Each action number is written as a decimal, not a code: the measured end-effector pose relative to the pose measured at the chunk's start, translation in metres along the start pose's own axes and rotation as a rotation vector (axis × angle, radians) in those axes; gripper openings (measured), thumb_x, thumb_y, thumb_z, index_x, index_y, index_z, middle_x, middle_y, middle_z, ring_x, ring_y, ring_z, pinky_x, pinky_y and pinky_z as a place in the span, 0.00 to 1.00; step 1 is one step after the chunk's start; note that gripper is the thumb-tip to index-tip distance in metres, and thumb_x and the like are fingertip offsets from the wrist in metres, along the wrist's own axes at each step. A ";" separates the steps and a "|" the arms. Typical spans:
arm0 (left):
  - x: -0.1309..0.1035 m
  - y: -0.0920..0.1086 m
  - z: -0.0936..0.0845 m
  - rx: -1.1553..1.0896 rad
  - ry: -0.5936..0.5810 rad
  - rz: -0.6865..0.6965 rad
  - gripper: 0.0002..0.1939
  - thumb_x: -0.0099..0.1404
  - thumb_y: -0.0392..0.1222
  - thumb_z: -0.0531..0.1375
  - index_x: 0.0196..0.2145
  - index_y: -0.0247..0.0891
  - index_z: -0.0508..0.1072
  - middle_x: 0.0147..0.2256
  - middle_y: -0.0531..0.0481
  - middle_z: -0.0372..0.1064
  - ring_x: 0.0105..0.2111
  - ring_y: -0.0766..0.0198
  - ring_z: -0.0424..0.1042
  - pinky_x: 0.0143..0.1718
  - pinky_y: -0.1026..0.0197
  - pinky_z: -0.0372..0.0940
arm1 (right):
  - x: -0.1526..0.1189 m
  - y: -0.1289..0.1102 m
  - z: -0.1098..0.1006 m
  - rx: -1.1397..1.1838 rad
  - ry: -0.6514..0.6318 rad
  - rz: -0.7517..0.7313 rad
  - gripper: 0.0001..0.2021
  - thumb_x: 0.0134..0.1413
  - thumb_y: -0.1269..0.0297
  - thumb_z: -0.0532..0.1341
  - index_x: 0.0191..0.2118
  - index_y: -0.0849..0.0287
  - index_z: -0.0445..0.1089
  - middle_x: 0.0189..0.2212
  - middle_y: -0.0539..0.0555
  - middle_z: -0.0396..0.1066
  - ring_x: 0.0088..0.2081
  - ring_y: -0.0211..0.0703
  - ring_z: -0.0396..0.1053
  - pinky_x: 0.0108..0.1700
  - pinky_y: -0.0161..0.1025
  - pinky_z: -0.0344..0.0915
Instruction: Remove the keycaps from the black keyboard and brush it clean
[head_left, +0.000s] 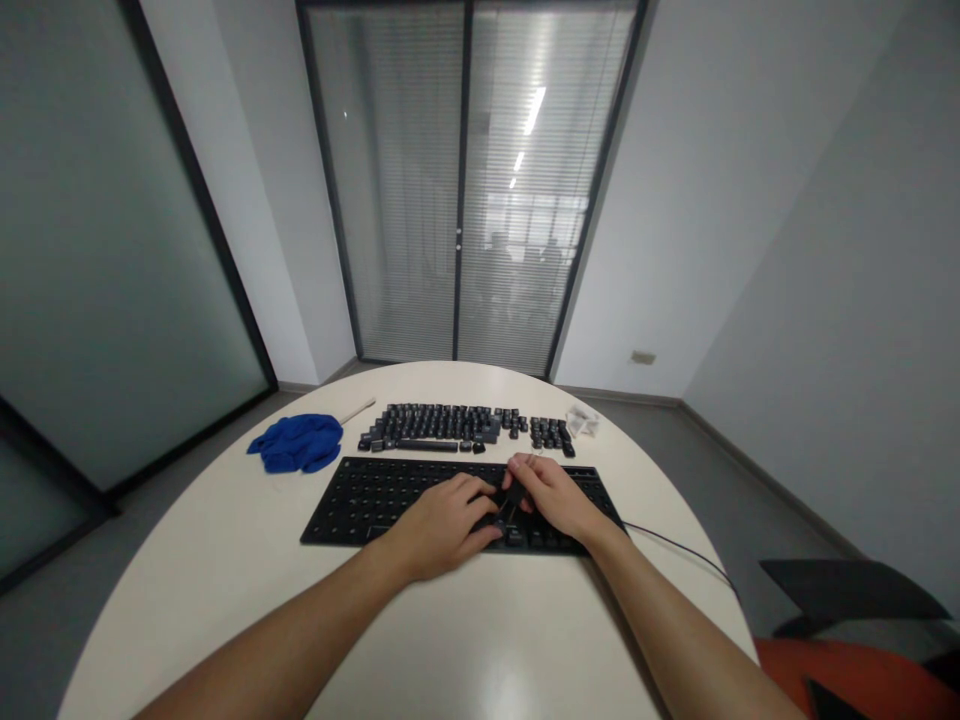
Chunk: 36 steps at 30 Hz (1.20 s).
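A person bends two bare hands over a black keyboard (341,512) on a white table (495,640), the board lying directly beneath both. The right hand (551,490) pinches what looks like a keycap puller (514,496), its thin prongs pointing down toward the left hand's fingertips. The left hand (448,520) rests on the keys with fingers loosely parted; whether its thumb and forefinger grip a keycap cannot be told. The prongs, so close to those fingertips, could slip and scrape skin or a switch if pulled at a slant. A keycap coming free with a jerk could fly off and get lost. Just beyond the hands, loose keycaps (435,422) sit in ordered rows; a forward nudge of the board would probably scramble them. A blue cloth (298,443), beyond and left of the left hand, could sweep the nearest caps aside if dragged across. Right of the right hand, a snagged cable (682,548) could twist the board.
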<state>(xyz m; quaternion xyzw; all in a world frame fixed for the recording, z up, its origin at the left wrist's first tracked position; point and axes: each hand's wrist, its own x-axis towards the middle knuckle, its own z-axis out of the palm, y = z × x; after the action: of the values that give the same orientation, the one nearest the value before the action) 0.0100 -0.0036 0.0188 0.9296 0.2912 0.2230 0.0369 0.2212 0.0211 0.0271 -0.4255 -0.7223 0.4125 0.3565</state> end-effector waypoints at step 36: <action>0.004 0.011 0.021 -0.161 0.215 -0.322 0.07 0.69 0.33 0.51 0.40 0.38 0.68 0.37 0.47 0.72 0.39 0.58 0.72 0.43 0.55 0.67 | 0.002 0.002 0.002 0.067 0.019 -0.030 0.14 0.57 0.51 0.63 0.39 0.56 0.62 0.26 0.49 0.73 0.28 0.41 0.72 0.31 0.37 0.67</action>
<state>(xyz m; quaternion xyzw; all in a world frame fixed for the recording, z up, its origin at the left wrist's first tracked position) 0.0278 -0.0091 0.0035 0.8358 0.4197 0.3349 0.1150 0.2199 0.0227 0.0248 -0.4062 -0.7111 0.4270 0.3834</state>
